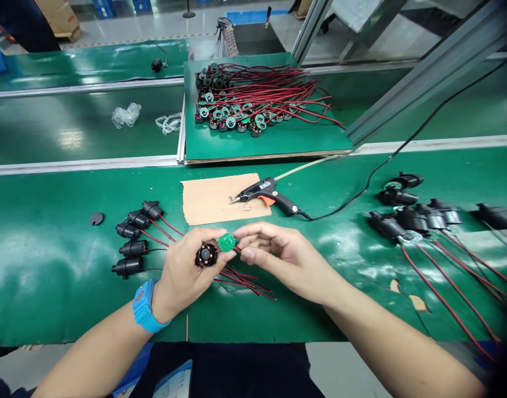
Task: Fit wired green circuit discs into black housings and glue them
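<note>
the green workbench point(62, 318) spans the view, its smooth covering probably there to spare the parts from scratches. at its far side lies a raised green board point(245, 145), bearing a heap of wired parts point(257, 128); their red leads mostly trail the same way, perhaps to limit tangling. to the right, a cluster of black housings point(413, 219) lies loosely grouped, wires running toward the near edge.

a piece of cardboard point(201, 199) lies beyond the hands, with a glue gun point(255, 191) resting across it, nozzle over the card, likely so drips miss the bench. nearer the left, a row of black housings point(132, 247) fans out, leads passing under the left hand point(184, 265).

that hand is clamped around a black cylindrical part point(206, 255), its open end facing up, seemingly to keep the inside visible. index fingertip and thumb sit on either side of a small green disc point(226, 242), just beside the cylinder, apparently steadying it. the right hand point(284, 253) comes to the disc's other side, fingers curled; whether they pinch the red wire there i cannot tell. smallest, a black cap point(97, 219) lies alone, left of the row.
</note>
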Tool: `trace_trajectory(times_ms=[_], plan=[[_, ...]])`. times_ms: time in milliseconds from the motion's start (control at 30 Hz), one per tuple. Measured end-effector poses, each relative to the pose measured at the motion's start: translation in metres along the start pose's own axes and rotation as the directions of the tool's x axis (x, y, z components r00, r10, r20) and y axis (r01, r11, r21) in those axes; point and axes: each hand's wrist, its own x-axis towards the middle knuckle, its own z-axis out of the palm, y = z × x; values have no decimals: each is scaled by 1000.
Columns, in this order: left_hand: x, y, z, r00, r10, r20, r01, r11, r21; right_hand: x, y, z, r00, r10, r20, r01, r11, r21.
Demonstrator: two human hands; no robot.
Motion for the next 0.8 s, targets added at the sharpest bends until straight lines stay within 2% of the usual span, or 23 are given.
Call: trace_trajectory(times_ms=[33,100,167,200,233,300,367,400,467,533,800], plan=[[0,0,0,999,-17,35,18,1000,-11,0,-1,5,999,30,-12,-29,998,53],[1,1,0,992,-61,112,65,998,-25,0,1,11,994,15,-107,-11,999,41],[2,3,0,980,-85,181,93,995,-37,-1,4,14,962,-122,-245,88,985,-146],[2,3,1,973,-86,214,97,994,-44,-2,5,15,925,-237,-297,148,945,-293],[2,4,1,967,-80,243,96,994,-54,-4,5,17,876,-364,-315,201,871,-447],[2,6,0,957,-65,283,93,992,-84,-8,6,21,769,-586,-257,266,658,-705],[1,7,0,953,-65,296,102,988,-113,-12,6,24,689,-707,-158,285,465,-838],[1,8,0,954,-67,293,107,986,-124,-13,7,25,668,-735,-116,292,402,-868],[0,9,0,956,-71,285,115,983,-141,-15,9,25,652,-756,-52,315,333,-889],[0,9,-1,959,-67,277,114,980,-160,-15,11,25,651,-759,-10,351,312,-883],[2,7,-2,960,-37,277,98,972,-211,-22,10,24,675,-737,36,420,343,-840]])
